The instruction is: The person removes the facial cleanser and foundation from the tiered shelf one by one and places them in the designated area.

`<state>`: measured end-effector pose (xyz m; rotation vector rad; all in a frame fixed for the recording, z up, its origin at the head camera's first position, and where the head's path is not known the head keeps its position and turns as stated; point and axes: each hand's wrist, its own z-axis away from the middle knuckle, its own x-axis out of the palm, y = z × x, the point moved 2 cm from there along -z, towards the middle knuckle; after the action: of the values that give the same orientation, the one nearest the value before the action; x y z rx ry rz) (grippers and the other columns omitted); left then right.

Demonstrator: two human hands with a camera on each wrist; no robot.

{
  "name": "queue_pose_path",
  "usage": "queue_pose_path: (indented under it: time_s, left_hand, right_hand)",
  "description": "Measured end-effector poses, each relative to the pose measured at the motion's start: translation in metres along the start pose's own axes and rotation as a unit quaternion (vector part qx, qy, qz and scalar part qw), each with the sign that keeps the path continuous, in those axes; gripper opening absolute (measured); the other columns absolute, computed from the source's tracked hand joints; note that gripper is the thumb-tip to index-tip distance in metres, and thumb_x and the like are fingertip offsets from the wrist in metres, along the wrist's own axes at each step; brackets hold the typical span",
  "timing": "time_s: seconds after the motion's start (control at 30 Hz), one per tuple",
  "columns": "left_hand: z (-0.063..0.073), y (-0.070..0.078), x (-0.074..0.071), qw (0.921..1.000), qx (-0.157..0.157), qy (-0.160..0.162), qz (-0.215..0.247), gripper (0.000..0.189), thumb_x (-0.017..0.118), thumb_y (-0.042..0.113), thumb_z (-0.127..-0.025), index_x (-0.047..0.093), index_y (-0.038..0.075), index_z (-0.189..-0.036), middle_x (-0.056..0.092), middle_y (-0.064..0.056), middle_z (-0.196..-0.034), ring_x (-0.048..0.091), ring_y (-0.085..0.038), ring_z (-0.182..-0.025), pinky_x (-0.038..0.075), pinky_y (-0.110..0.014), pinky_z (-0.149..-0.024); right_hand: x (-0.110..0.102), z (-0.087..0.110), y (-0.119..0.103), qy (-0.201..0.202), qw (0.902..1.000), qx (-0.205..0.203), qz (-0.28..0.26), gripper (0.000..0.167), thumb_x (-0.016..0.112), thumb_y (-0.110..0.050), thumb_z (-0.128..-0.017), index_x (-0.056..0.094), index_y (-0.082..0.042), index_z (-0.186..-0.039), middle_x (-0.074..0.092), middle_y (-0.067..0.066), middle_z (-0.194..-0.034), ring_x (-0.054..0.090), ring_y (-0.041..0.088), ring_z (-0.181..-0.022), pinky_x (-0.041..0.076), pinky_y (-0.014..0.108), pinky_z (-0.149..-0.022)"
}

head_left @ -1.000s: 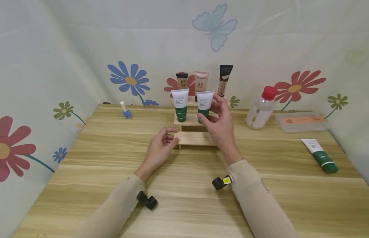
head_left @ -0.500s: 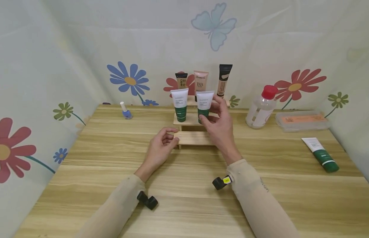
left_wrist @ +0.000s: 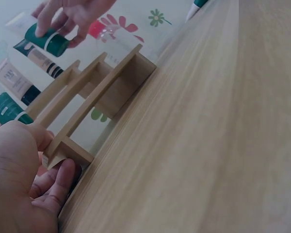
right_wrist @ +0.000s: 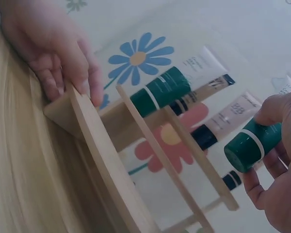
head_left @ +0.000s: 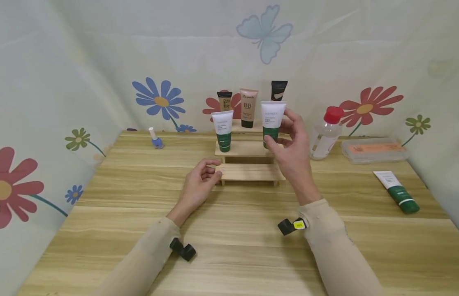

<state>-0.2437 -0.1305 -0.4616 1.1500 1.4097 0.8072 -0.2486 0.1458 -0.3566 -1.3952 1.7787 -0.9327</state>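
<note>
A stepped wooden display stand (head_left: 250, 172) stands on the table, its left end pinched between the thumb and fingers of my left hand (head_left: 199, 179). In my right hand (head_left: 294, 158) a white-and-green squeeze tube (head_left: 272, 117) is held upright, cap down. The right wrist view shows the cap of this tube (right_wrist: 247, 148) apart from the shelves. A matching tube (head_left: 223, 130) stands at the left of the middle step. Along the top step are a small black-and-gold tube (head_left: 225, 100), a pink BB cream tube (head_left: 248, 109) and a black-topped tube (head_left: 278, 89), partly hidden behind the held one.
Blue nail polish (head_left: 157, 139) stands at the back left. To the right are a clear bottle with a red cap (head_left: 327, 133) and a flat plastic case (head_left: 374, 150). Another white-and-green tube (head_left: 397, 192) lies on the table at right. A flowered cloth hangs behind.
My right hand has lifted the white-and-green tube off the middle step and carried it to the right. My left hand keeps its place on the stand.
</note>
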Motion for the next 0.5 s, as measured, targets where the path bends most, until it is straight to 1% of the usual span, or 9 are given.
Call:
queue_pose_path:
  time_s: [0.17, 0.27, 0.37, 0.5]
  left_hand:
    - [0.001, 0.000, 0.002, 1.0000, -0.003, -0.001, 0.000, 0.029, 0.076, 0.022, -0.109, 0.072, 0.017, -0.137, 0.075, -0.012, -0.110, 0.074, -0.024, -0.098, 0.060, -0.023, -0.084]
    - [0.000, 0.000, 0.003, 1.0000, -0.005, -0.002, 0.000, 0.029, 0.076, 0.022, -0.109, 0.072, 0.017, -0.137, 0.075, -0.012, -0.110, 0.074, -0.024, -0.098, 0.060, -0.023, -0.084]
    - [0.000, -0.001, 0.002, 1.0000, -0.006, -0.001, -0.002, 0.028, 0.076, 0.022, -0.109, 0.072, 0.018, -0.136, 0.074, -0.013, -0.110, 0.073, -0.024, -0.098, 0.060, -0.022, -0.085]
    - [-0.001, -0.002, 0.001, 0.9999, -0.008, 0.003, -0.008, 0.027, 0.076, 0.022, -0.108, 0.072, 0.018, -0.135, 0.074, -0.012, -0.110, 0.072, -0.024, -0.098, 0.059, -0.021, -0.085]
  right_hand:
    - [-0.026, 0.001, -0.005, 0.007, 0.9997, -0.003, 0.022, 0.070, 0.080, 0.002, -0.100, 0.055, -0.025, -0.160, 0.066, 0.004, -0.138, 0.062, 0.019, -0.120, 0.055, 0.037, -0.096]
    - [-0.044, 0.002, -0.008, 0.024, 0.9995, -0.003, 0.023, 0.069, 0.079, 0.003, -0.100, 0.056, -0.026, -0.158, 0.064, 0.001, -0.135, 0.062, 0.020, -0.120, 0.055, 0.034, -0.094]
    - [-0.062, 0.001, -0.012, 0.045, 0.9985, -0.012, 0.028, 0.068, 0.079, 0.005, -0.099, 0.058, -0.025, -0.157, 0.063, 0.000, -0.131, 0.063, 0.022, -0.119, 0.056, 0.031, -0.091]
    - [-0.087, 0.000, -0.016, 0.078, 0.9950, -0.024, 0.058, 0.068, 0.080, 0.003, -0.098, 0.060, -0.026, -0.156, 0.063, -0.004, -0.128, 0.064, 0.021, -0.118, 0.057, 0.028, -0.086]
